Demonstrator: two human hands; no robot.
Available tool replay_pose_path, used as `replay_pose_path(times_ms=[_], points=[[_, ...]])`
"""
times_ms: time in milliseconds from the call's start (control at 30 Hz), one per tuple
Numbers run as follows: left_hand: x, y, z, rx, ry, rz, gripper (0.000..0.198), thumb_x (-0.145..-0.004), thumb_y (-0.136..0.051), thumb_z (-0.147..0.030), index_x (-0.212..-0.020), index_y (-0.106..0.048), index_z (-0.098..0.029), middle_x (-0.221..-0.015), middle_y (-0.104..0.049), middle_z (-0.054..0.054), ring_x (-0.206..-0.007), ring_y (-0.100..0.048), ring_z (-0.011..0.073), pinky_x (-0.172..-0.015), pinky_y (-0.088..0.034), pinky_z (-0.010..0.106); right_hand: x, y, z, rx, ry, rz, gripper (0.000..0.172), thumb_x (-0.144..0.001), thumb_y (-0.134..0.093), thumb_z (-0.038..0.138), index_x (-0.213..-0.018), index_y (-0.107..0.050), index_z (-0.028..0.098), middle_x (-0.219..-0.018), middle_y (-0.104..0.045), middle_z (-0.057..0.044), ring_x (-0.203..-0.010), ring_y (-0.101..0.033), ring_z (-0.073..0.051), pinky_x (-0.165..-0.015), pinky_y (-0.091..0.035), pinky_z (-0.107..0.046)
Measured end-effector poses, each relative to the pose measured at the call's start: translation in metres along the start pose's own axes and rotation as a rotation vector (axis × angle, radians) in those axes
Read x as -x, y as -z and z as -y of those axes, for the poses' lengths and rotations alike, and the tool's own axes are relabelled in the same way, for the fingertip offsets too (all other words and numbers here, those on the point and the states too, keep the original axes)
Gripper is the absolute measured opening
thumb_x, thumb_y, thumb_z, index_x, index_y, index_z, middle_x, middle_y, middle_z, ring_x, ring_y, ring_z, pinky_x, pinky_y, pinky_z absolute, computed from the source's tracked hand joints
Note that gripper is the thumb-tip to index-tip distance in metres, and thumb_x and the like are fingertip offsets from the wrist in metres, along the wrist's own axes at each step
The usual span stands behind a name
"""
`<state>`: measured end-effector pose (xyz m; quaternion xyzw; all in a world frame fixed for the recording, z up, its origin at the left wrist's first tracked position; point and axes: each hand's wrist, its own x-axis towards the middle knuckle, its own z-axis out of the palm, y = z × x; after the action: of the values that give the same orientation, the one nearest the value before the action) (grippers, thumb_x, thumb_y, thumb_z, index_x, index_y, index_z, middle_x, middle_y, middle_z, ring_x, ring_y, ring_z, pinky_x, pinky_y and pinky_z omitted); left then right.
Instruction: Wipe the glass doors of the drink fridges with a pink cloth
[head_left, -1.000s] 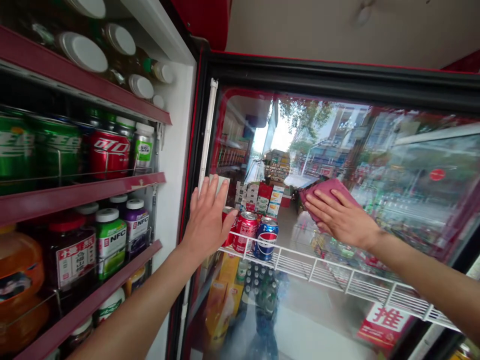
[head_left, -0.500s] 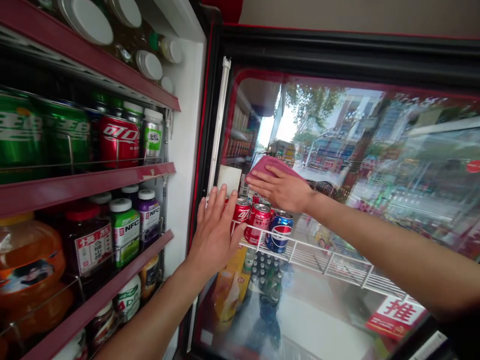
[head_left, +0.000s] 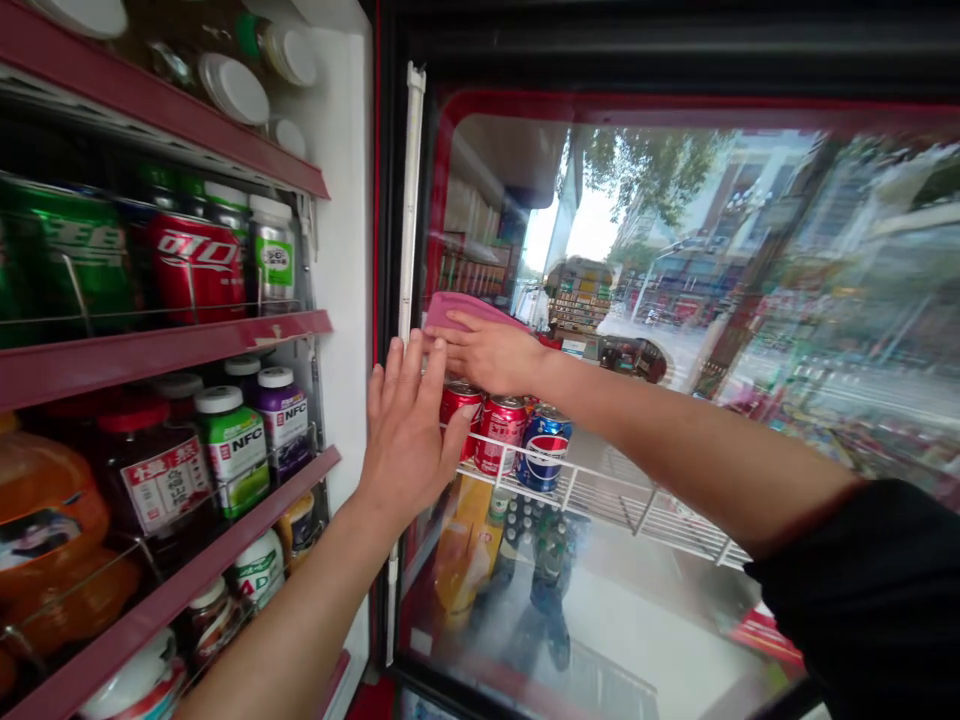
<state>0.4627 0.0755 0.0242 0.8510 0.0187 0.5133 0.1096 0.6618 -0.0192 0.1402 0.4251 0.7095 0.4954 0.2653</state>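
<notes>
My right hand [head_left: 491,352] presses a pink cloth [head_left: 459,309] flat against the inside glass of the open fridge door [head_left: 675,300], near the door's hinge edge. My left hand [head_left: 407,430] lies open, fingers spread, flat on the same door by its white edge strip [head_left: 409,200]. Just behind both hands, two red cans [head_left: 501,433] and a blue Pepsi can [head_left: 546,446] stand on the door's white wire rack [head_left: 637,500].
To the left, red fridge shelves [head_left: 165,350] hold green and red cans, NFC juice bottles [head_left: 236,450], an orange jug and white-capped bottles. Bottles and yellow cartons show low through the glass. A street and shop shelves are seen beyond.
My right hand has slid the pink cloth leftward across the glass, from the door's middle to its hinge edge above my left hand. My left hand has stayed flat on the door.
</notes>
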Motion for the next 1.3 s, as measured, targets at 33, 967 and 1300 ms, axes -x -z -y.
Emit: replay_pose_path(times_ms=[33, 967, 1300], points=[[0.0, -0.002, -0.005, 0.003, 0.005, -0.001, 0.079, -0.112, -0.048, -0.049, -0.18, -0.021, -0.018, -0.188, -0.017, 0.019, -0.177, -0.01, 0.0378, -0.14, -0.015, 0.066, 0.011, 0.003, 0.002, -0.014, -0.023, -0.011, 0.047, -0.107, -0.045, 0.023, -0.148, -0.069, 0.017, -0.159, -0.069, -0.007, -0.156, -0.056, -0.025, -0.14, -0.027, -0.056], [0.037, -0.041, -0.142, 0.211, -0.007, 0.018, 0.086, -0.111, -0.055, -0.044, -0.182, -0.008, -0.03, -0.191, -0.007, 0.013, -0.177, -0.006, 0.0383, -0.14, -0.015, 0.069, 0.284, 0.139, 0.073, -0.179, -0.371, 0.239, 0.08, -0.111, -0.051, 0.025, -0.181, -0.014, 0.021, -0.184, -0.033, -0.001, -0.174, -0.022, -0.019, -0.147, -0.01, -0.049], [0.038, -0.048, -0.146, 0.223, -0.029, 0.063, 0.089, -0.109, -0.056, -0.046, -0.182, -0.008, -0.028, -0.191, -0.005, 0.011, -0.177, -0.005, 0.0394, -0.141, -0.013, 0.069, 0.181, 0.092, 0.064, -0.183, -0.41, 0.269, 0.074, -0.101, -0.044, 0.017, -0.175, -0.036, 0.015, -0.185, -0.032, -0.009, -0.175, -0.02, -0.024, -0.145, -0.009, -0.057]])
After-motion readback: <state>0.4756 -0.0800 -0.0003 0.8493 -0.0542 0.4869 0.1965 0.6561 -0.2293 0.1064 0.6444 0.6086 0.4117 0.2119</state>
